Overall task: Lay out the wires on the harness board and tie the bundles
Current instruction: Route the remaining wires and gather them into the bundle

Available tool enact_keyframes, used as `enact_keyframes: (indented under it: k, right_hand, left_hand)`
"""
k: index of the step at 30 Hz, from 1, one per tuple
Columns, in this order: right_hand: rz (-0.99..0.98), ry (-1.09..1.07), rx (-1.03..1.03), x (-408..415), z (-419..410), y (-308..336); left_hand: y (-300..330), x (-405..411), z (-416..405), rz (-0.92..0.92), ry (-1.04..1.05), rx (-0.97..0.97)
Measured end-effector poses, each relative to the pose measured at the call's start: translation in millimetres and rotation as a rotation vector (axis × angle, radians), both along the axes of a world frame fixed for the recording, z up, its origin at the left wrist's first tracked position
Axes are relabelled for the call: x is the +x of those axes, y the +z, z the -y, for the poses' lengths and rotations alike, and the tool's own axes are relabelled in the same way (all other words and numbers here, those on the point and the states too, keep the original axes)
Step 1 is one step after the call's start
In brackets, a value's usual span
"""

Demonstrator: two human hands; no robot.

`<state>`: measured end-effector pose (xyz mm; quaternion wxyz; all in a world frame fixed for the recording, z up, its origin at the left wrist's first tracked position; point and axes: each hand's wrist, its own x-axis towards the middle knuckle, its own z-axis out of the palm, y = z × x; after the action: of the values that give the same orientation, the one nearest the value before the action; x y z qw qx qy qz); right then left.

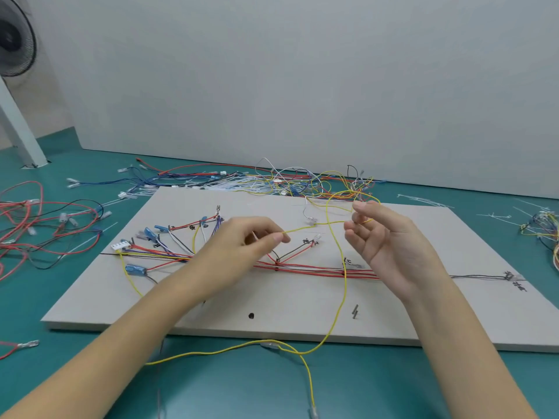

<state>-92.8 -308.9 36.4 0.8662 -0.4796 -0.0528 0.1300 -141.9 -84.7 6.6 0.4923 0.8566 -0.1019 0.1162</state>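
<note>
A grey harness board (302,300) lies on the teal table with red, white, blue and yellow wires (302,269) laid along its marked lines. My left hand (242,240) pinches a yellow wire (340,276) above the board's middle. My right hand (390,240) is raised palm-up to the right, its fingers loosely curled with the same yellow wire looped over the fingertips. From there the yellow wire runs down across the board, over its front edge and onto the table, ending in a clear terminal (314,412).
A tangled heap of loose wires (296,181) lies behind the board by the white wall. More red and black wires (36,225) spread at the left, another bundle (544,228) at the right edge. A fan (15,40) stands at the far left.
</note>
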Motion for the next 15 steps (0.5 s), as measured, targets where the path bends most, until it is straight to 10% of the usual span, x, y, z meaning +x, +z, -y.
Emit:
enact_keyframes:
  k: [6, 9, 15]
  right_hand:
    - [-0.009, -0.384, -0.353, 4.9, 5.0, -4.4]
    - [0.356, -0.569, -0.699, -1.1, -4.3, -5.5]
    - [0.758, 0.023, -1.119, -9.7, -24.9, -23.3]
  left_hand:
    - [-14.1, -2.9, 18.8, 0.139, 0.055, 0.212]
    - [-12.4, -2.4, 18.6, 0.167, 0.070, 0.199]
    - [-8.4, -4.0, 19.2, 0.214, 0.080, 0.092]
